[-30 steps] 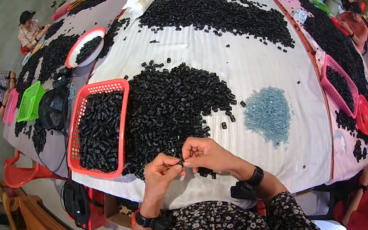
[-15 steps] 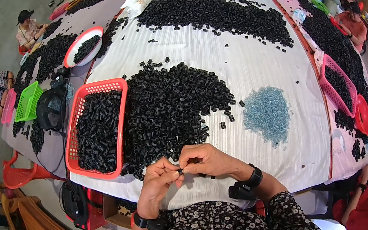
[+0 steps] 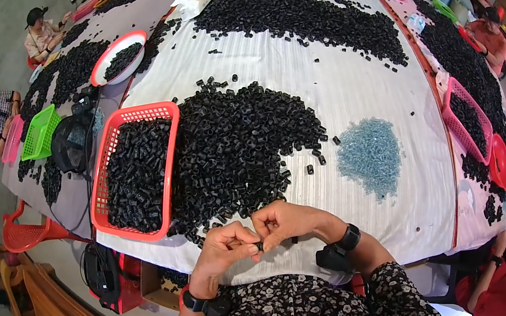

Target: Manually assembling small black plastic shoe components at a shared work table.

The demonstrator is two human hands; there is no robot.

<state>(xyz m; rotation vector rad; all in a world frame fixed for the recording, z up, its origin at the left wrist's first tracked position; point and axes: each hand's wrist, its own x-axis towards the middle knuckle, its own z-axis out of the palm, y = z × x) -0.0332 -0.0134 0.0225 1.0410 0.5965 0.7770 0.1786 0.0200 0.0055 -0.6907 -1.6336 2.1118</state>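
Note:
My left hand point(image 3: 225, 246) and my right hand point(image 3: 284, 222) meet at the table's near edge, fingertips pinched together on one small black plastic piece point(image 3: 258, 246). Both wrists wear black bands. Just beyond my hands spreads a big heap of small black pieces point(image 3: 238, 147) on the white ribbed table cover point(image 3: 346, 75). A pale blue pile of tiny parts point(image 3: 370, 155) lies to the right of that heap. A red mesh basket point(image 3: 108, 163) full of black pieces stands to the left.
More black heaps point(image 3: 301, 2) cover the far table. A white bowl point(image 3: 136, 42), a green basket point(image 3: 38, 132), a black fan point(image 3: 70, 145) and pink baskets point(image 3: 454, 99) stand around. Other people sit at the left and right sides. A red stool point(image 3: 24, 233) stands below left.
My hands have stayed joined at the table edge, working the small piece, and have drifted slightly toward me. The heaps and baskets have not moved.

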